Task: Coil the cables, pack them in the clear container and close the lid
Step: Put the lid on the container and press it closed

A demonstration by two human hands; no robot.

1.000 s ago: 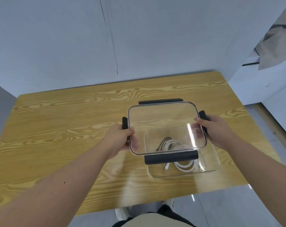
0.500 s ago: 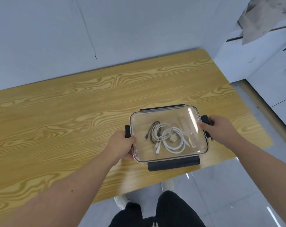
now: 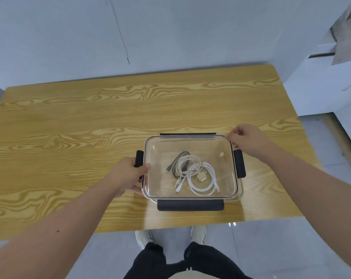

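Closing: lid (image 3: 211, 150) on container (image 3: 241, 195), cables (image 3: 192, 172) inside; left hand (image 3: 128, 174) fingers grip its left edge, right hand (image 3: 249, 140) fingers curl at its far-right corner, grip unclear. Next: snap clasps (image 3: 190, 205) down.

Hidden fingers, a sliver of clip, cropped arms

The left hand (image 3: 128, 174) tucks its fingers out of sight under the clear container (image 3: 240, 193) and covers part of the left clip (image 3: 139, 156). Whether the right hand (image 3: 245, 137) touches the lid (image 3: 190, 143) cannot be told. The far clip (image 3: 187, 134) shows only as a sliver. The plugs on the cables (image 3: 192, 172) are too small to identify. Both forearms run off the picture's edges.
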